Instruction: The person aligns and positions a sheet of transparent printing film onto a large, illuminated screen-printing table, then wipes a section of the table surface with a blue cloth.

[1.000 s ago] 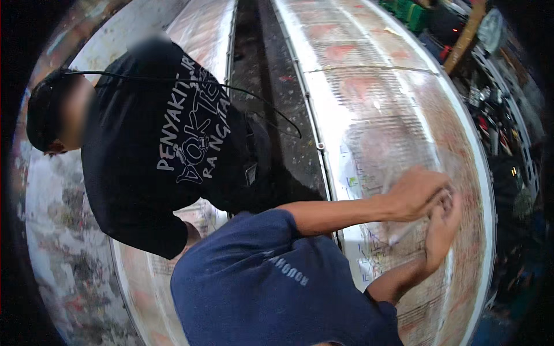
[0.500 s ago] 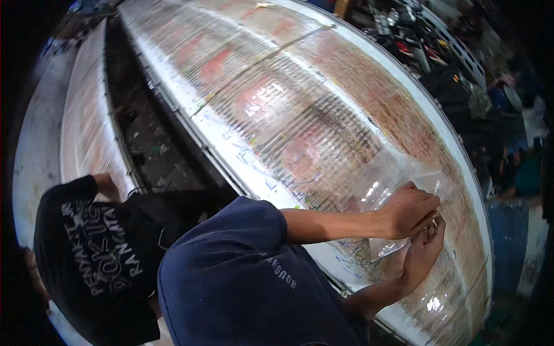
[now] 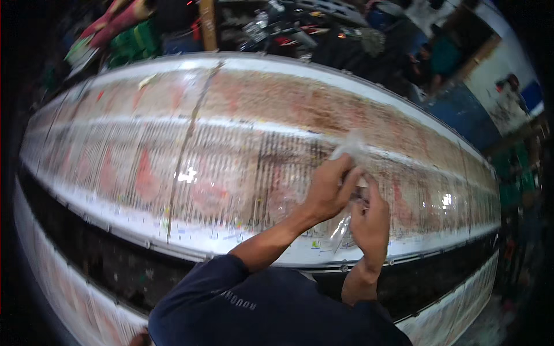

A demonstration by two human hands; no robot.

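- Head view, only view at hand. Two bare hands brought close together over the long bench (image 3: 323,109); forearms enter from the lower edge, past a dark blue shirt (image 3: 283,311).
- Left hand (image 3: 330,187): fingers curled, clamped on a clear plastic bag (image 3: 341,232). Part of the film shows beyond the knuckles, part hangs below, between the two hands.
- Right hand (image 3: 369,222): fingers bent, tips close to those of the left. Cannot tell whether they pinch the film or only brush it; a small patch between the fingertips is unclear.
- Bag location: held above the near half of the bench, right of centre. Its contents, if any, cannot be made out.
- Bench: striped, reddish-stained surface, white band along the near edge with small coloured marks. A second bench (image 3: 75,288) lies nearer, across a dark gap. A small pale scrap (image 3: 147,81) rests toward the far left.
- Step in hand (judgement): working at the gathered film with the fingertips, left steadying, right picking.
- Next move (judgement): calls for a firm left hold and a fine right pinch on one layer; thin film could slip or tear.
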